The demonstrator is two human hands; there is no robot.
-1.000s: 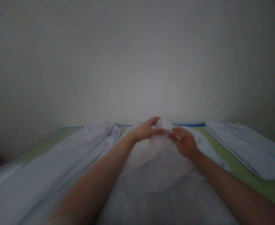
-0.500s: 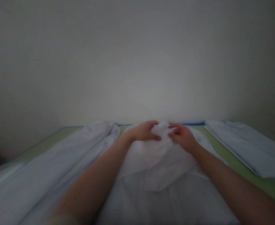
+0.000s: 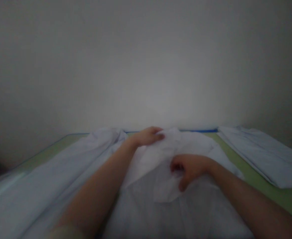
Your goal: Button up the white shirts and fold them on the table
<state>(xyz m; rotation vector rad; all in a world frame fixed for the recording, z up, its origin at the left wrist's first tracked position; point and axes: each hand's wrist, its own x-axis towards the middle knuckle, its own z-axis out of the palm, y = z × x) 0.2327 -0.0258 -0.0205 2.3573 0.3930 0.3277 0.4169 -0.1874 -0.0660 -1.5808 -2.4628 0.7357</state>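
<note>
A white garment [image 3: 146, 202] lies spread in front of me, its upper part loosely folded and wrinkled; its exact kind is hard to make out in the dim, blurred view. At its far end my left hand [image 3: 148, 136] rests on the cloth, fingers and thumb slightly apart. Closer to me, my right hand [image 3: 193, 167] is over a folded flap of the same garment. Its fingers are curved and the thumb stands apart from them, with no cloth visibly pinched between.
Long white cloth [image 3: 51, 182] lies along the left side. On the right is a folded white garment [image 3: 262, 156]. Both lie on a green tabletop [image 3: 257, 186] with a blue edge [image 3: 198, 130], which meets a plain grey wall [image 3: 146, 66].
My right hand has come away from the garment's far end, moving toward me and down over the flap. My left hand has shifted slightly left and away from me.
</note>
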